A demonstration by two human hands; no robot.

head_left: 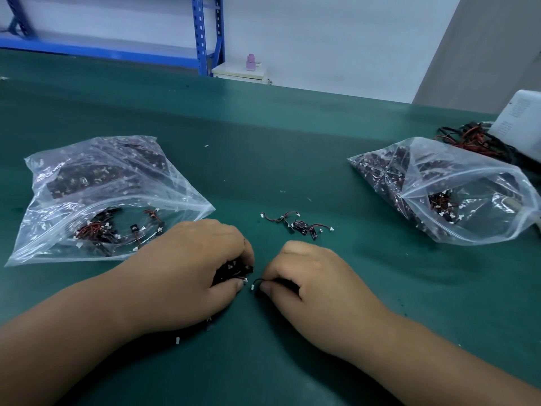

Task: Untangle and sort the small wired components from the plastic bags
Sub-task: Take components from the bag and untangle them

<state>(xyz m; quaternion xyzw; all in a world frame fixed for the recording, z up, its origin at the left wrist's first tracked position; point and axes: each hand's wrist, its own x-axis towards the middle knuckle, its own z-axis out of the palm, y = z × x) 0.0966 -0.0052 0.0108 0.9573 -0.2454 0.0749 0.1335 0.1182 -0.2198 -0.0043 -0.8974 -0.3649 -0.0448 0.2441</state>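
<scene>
My left hand [187, 268] grips a tangled bunch of small black wired components [234, 271] low on the green table. Just to its right, my right hand [307, 276] pinches a single wired component [257, 282] whose white connector sticks out toward the bunch. A few loose components [298, 224] with red and black wires lie on the table beyond my hands. A clear plastic bag [96, 197] of components lies at the left, partly under my left wrist. Another clear plastic bag [456, 189], its mouth facing me, lies at the right.
The green table [263, 148] stretches far ahead. A white box [521, 124] and a heap of red and black cables [471, 136] sit at the far right edge. Blue shelving [209, 33] stands behind the table. Tiny white bits lie scattered on the mat.
</scene>
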